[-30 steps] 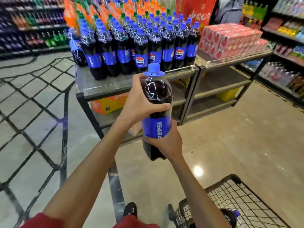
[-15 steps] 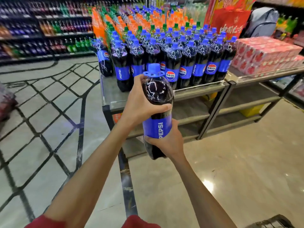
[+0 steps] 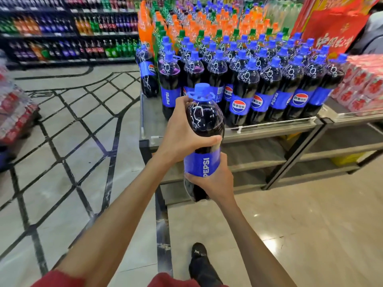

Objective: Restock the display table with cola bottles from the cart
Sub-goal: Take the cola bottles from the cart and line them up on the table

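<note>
Head view, near to far. A black shoe [image 3: 200, 266] stands on the pale tiled floor [image 3: 310, 224] at the bottom edge. Both bare forearms reach forward and meet on one Pepsi cola bottle [image 3: 205, 121], held upright in the air just in front of the display table [image 3: 151, 114], not resting on it. The left hand [image 3: 180, 137] grips the bottle's dark shoulder, fingers curled round it and thumb across the front. The right hand [image 3: 217, 181] grips it lower down, at the blue label, fingers wrapped behind. Its blue cap is on.

On the table, stocked Pepsi bottles [image 3: 257, 88] stand upright in close rows; a bare strip of tabletop lies at the near left corner. Behind them stand orange soda bottles [image 3: 207, 19]. On the adjoining table [image 3: 352, 118] to the right sit pink cartons [image 3: 364, 85], with a red banner [image 3: 335, 27] behind. Far wall shelves [image 3: 68, 27] of drinks are blurred.
</note>
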Tool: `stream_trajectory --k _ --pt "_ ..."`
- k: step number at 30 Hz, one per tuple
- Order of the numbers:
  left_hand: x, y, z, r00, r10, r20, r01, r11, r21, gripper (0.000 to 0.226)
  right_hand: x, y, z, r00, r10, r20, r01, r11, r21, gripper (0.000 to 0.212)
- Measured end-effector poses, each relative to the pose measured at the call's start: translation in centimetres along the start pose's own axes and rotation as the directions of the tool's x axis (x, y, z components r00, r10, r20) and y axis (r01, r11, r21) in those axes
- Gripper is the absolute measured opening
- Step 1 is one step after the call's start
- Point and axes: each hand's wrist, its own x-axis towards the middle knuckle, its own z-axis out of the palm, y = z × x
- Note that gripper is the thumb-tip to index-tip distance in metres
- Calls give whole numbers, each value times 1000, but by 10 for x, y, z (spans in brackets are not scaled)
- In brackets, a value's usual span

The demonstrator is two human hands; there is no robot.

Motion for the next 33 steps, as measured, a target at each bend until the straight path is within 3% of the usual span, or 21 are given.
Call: stream_trajectory --k 17,33 --pt "144 -46 60 994 -65 -84 64 998 -8 98 176 15 -1 996 -18 90 15 999 33 82" --pt "248 -97 72 1000 6 -5 -7 997 -76 100 286 14 23 1000 -8 -22 8 1000 21 88"
